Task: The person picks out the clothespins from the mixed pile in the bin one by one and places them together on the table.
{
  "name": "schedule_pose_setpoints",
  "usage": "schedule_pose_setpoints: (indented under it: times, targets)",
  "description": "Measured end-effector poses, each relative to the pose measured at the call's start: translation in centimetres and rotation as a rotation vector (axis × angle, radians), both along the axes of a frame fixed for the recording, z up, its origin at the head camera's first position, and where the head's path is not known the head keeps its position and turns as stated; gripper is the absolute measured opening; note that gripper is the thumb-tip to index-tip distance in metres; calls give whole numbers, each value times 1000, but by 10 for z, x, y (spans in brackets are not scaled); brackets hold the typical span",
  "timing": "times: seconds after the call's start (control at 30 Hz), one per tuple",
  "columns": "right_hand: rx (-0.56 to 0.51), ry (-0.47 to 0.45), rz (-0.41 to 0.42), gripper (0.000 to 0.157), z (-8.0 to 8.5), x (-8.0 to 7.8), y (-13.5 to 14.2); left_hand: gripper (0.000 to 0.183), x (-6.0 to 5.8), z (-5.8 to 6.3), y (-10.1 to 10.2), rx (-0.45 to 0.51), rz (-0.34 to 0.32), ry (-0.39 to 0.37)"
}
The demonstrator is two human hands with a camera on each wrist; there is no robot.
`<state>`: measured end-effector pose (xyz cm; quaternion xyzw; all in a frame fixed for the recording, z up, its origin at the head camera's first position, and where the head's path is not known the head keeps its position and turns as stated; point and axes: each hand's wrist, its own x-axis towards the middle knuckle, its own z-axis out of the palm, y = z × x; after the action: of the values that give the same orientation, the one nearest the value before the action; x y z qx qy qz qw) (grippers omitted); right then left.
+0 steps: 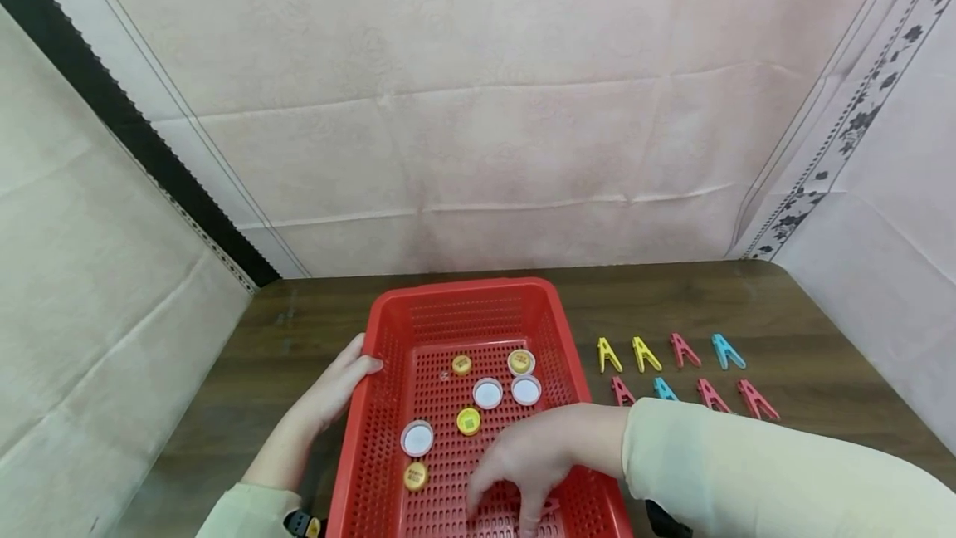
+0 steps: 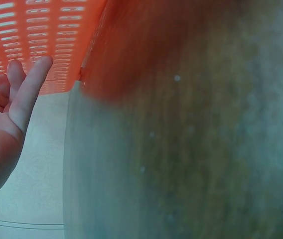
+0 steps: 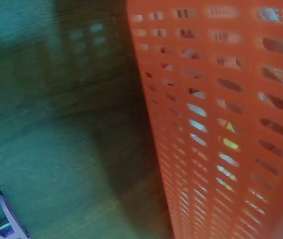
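The red basket (image 1: 448, 305) lies mid-table, its long axis running away from the person. The left hand (image 1: 339, 384) rests open-fingered against its left wall. The right hand (image 1: 534, 459) reaches inside among bottle caps (image 1: 488, 393), fingers spread downward, seemingly empty.

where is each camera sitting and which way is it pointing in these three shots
Head: worn on the head, looking forward and down at the red basket on the wooden table; the left hand, the right hand and both sleeves show.
Left wrist: low beside the basket's outer wall; the left hand shows, fingers straight.
Right wrist: low outside the basket's wall, over the table; no hand shows.
Shared: all three see the basket.
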<state>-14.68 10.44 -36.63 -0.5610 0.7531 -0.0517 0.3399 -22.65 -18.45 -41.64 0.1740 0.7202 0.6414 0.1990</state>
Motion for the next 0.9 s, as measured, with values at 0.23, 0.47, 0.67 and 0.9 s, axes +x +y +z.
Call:
schedule_pose_setpoints:
  times: [0.23,0.47,0.67,0.9]
  targets:
    - [13,66,46,58,-13,2,5,41,-1,0,1,-9,5,-10]
    - [66,188,81,55,-19,7,3,40,-1,0,0,-15,7,-3]
    - [69,221,108,47,-21,9,-4,40,-1,-1,0,-12,7,-2]
    - [-18,199,35,46,-21,8,-7,41,-2,-2,1,-5,12,-5]
